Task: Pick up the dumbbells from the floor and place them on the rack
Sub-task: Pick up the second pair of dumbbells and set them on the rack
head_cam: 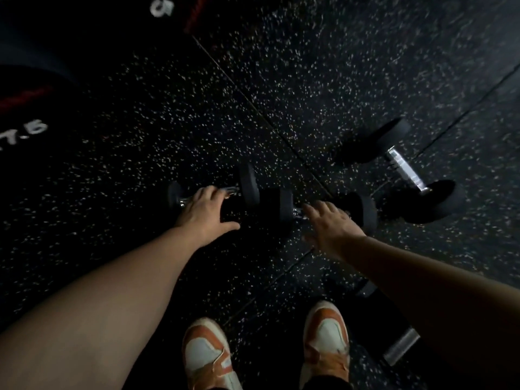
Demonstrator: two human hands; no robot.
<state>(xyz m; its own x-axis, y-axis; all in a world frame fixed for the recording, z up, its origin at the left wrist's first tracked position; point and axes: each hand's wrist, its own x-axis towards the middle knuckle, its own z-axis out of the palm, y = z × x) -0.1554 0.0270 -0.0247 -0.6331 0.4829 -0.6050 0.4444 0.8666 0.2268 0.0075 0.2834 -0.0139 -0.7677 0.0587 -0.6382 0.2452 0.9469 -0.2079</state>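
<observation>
Left hand (204,212) curls its fingers over the handle of the left dumbbell (249,185) on the floor (309,80). Right hand (332,225), blurred, fingers spread loose, hides the middle dumbbell (367,211) handle.

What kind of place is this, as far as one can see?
Probably a gym: black speckled rubber floor tiles, several dumbbells lying on them, and a big dark weight marked with white numbers at the left.
</observation>
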